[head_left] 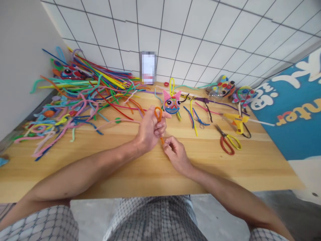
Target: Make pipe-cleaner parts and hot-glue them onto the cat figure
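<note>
The orange stem (162,141) is above the table (140,177), near its middle, between the two hands; its looped end points far, its long axis runs from far to near, the near end leaning slightly right; the left hand (152,129) is curled round its middle, hiding that stretch, with one finger stuck out to the right; the right hand (177,155) pinches the near end between thumb and finger; just beyond the left hand sits the cat face (172,104), pink ears pointing far, and whether that finger touches it I cannot tell; short stems (193,117) lie to its right, then the scissors (227,142), blades pointing far and left, and the glue gun (235,121); a stem pile (85,97) spreads over the left; the phone (148,68) stands at the far wall (200,36).
</note>
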The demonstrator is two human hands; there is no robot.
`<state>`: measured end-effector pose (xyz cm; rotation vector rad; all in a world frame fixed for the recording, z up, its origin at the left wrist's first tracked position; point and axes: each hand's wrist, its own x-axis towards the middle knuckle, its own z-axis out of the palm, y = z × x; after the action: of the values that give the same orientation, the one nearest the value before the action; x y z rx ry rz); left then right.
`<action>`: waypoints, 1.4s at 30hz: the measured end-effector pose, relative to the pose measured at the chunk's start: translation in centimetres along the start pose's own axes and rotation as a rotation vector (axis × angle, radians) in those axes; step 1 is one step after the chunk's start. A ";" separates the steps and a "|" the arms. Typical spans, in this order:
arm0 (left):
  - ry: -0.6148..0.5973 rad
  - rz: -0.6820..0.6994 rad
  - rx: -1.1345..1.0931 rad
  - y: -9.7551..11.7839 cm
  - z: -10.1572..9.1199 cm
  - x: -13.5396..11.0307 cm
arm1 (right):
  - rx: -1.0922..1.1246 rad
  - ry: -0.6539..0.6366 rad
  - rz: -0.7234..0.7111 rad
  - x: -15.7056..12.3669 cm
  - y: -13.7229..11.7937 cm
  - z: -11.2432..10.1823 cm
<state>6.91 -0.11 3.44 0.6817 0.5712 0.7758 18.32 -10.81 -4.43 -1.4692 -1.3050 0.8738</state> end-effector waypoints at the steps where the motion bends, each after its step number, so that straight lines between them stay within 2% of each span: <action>1: -0.002 -0.012 0.010 0.1 0.1 -0.1 | -0.012 -0.014 -0.007 0.0 0.0 0.0; 5: -0.007 -0.026 0.095 0.2 0.3 -0.3 | 0.024 -0.085 -0.016 0.5 -0.4 -0.7; 10: -0.101 -0.041 0.324 -1.2 -0.2 -0.3 | 0.136 0.166 -0.115 2.1 -2.0 -4.1; 12: -0.167 -0.047 0.440 -2.2 -0.7 -0.2 | 0.124 0.179 -0.151 2.6 -2.7 -5.1; 15: -0.206 -0.027 0.525 -3.5 -1.5 0.0 | 0.096 0.113 -0.171 3.1 -2.9 -5.3; 20: -0.145 -0.020 0.394 -4.4 -1.5 -0.1 | 0.333 0.066 -0.019 3.4 -2.1 -4.5; 25: -0.206 0.014 0.367 -4.3 -1.0 -0.5 | 0.550 0.076 0.074 3.4 -2.1 -4.5; 29: -0.219 0.008 0.362 -4.6 -1.3 -0.5 | 0.572 0.096 0.120 3.5 -2.3 -4.6; 33: -0.217 -0.013 0.359 -4.9 -1.7 -0.4 | 0.590 0.126 0.121 3.6 -2.0 -4.6; 39: -0.239 -0.148 0.290 -4.6 -1.5 -0.5 | 0.569 -0.023 0.064 4.1 -0.9 -5.4; 42: -0.252 -0.195 0.291 -4.6 -1.3 -0.7 | 0.572 -0.045 0.023 4.3 -0.4 -5.6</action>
<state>7.58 -2.67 -0.67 0.9604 0.5153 0.4189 24.22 -7.70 -2.10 -1.0163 -0.9578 1.1822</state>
